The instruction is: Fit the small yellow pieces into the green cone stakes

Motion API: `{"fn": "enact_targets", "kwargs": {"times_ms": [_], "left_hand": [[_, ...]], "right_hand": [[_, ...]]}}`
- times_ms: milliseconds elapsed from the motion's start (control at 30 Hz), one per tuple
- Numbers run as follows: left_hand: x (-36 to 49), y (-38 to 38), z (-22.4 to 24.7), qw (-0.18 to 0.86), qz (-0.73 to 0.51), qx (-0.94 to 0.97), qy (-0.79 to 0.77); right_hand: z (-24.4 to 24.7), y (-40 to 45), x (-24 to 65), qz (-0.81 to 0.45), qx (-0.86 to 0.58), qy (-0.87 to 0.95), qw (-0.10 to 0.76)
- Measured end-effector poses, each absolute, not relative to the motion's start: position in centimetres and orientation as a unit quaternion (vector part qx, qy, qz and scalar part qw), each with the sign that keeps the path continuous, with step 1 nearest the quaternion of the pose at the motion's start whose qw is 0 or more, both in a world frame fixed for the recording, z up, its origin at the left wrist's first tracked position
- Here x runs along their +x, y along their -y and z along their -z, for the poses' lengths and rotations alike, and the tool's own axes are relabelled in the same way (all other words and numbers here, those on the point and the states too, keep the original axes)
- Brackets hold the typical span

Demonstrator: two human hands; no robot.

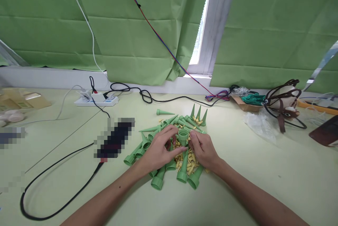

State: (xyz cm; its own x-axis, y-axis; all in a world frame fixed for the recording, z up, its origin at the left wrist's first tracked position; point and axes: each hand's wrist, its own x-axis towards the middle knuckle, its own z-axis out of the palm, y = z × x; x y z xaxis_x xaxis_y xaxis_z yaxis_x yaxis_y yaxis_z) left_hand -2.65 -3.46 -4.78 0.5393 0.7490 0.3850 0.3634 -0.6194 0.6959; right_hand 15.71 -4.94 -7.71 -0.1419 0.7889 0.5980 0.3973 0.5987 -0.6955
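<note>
Green cone [183, 138] points mouth upward, long axis near upright, gripped between left fingers [170, 130] and right fingers [194, 137].

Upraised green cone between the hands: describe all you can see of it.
Cone: plain green, plastic-looking, with a wide round mouth turned up, ringed inside, and a body that narrows downward. It looks roughly upright above the yellow pieces. The left hand holds it, thumb across its front; the right hand is close at its other side, contact unclear. Its tip can't be made out.

hands [162, 148]: around green cone [183, 141] | yellow pieces [191, 164]: on table [277, 169]
</note>
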Motion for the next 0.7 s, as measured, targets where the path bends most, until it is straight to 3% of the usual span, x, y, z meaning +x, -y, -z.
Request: {"fn": "enact_targets", "kwargs": {"times_ms": [700], "left_hand": [[-2.53, 3.45, 5.03, 0.263, -0.339, 0.832, -0.352]], "right_hand": [[7.65, 4.95, 15.86, -0.224, -0.418, 0.701, 0.533]]}}
